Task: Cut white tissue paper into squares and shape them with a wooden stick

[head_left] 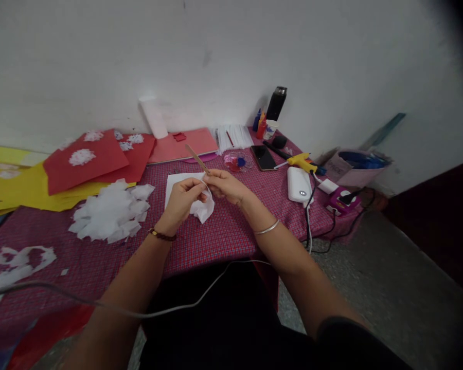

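My left hand pinches the edge of a thin white paper piece over the middle of the table. Close beside it, my right hand is closed on a flat wooden stick that points up and to the left, and its fingers also touch the paper. Beneath my hands lies a white sheet, partly hidden by them. A heap of cut white tissue pieces spreads to the left of my left hand.
Red sheets with white tufts lie at left on yellow paper. At right are a phone, a yellow glue gun, a white power bank and a purple power strip. A white cable crosses before me.
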Tool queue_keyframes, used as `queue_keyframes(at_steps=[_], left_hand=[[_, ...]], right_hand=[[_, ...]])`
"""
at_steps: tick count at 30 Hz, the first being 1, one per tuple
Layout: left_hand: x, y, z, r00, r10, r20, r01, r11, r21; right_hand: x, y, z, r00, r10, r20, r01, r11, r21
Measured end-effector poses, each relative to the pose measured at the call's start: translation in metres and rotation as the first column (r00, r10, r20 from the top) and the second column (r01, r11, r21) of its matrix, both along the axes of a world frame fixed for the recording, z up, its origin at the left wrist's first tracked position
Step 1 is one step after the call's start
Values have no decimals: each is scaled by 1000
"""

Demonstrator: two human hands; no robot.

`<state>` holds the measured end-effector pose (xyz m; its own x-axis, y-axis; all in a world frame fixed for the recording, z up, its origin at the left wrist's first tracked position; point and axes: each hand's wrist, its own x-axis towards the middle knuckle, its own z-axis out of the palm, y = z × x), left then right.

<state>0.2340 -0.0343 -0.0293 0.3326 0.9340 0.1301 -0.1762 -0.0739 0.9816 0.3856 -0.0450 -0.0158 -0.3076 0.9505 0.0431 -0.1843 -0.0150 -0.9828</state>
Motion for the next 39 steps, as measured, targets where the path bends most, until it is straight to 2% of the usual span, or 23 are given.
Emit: queue_keyframes(at_steps=[8, 17, 27, 32, 39], left_hand=[[5, -2, 2, 996, 32, 88, -24, 995, -99], [6, -1, 3, 995, 72, 68, -67, 995, -72], [5, -2, 4, 993, 88, 75, -86, 996, -26], [4, -4, 5, 995, 35, 94, -30, 998, -51], [4, -5, 7, 997, 37, 74, -35, 999, -32]], right_hand=[[-1, 0, 0, 1000, 5, 11, -5, 1000, 24], [0, 1, -1, 1000, 27, -6, -27, 1000, -10], [0, 1, 1, 1000, 0, 31, -1, 999, 32], [1, -1, 4, 998, -24, 61, 22, 999, 34], [3, 0, 3, 999, 7, 35, -8, 999, 33]])
